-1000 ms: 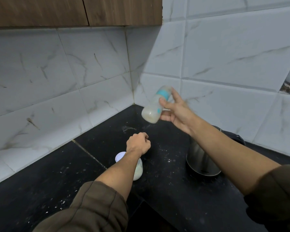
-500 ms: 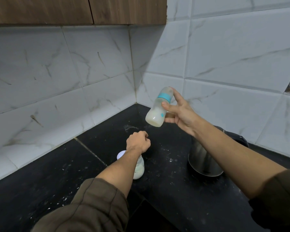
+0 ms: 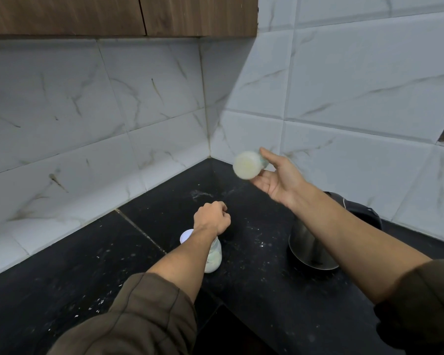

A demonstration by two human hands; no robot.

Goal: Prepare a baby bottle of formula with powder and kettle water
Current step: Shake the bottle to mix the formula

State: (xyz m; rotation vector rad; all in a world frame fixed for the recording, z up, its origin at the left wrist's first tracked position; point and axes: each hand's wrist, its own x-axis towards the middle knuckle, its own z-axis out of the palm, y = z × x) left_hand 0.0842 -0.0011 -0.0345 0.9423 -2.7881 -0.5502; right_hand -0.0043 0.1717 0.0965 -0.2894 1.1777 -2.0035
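The head view shows the baby bottle (image 3: pixel 248 165) in the air above the back corner of the black table (image 3: pixel 87 278), tipped so its pale, milky base faces the camera and its top is hidden. The right hand (image 3: pixel 280 181) pinches it between thumb and long fingers. The bottle is blurred, so the step in hand looks like the mixing shake. The left hand (image 3: pixel 212 221) is curled into a fist low over the table, with nothing showing in it, and its wrist covers part of a small jar (image 3: pixel 213 260) with a white lid. A steel kettle (image 3: pixel 309 252) stands under the right forearm. The grip looks light, on only part of the bottle, so a hard swing could fling it loose. If the top is not screwed tight, formula could spray. Dropping the right elbow could knock the kettle, and drawing the left arm back could tip the jar. The tiled wall (image 3: pixel 344 85) closes in near the bottle on two sides. Open room lies toward the person and to the left along the table.
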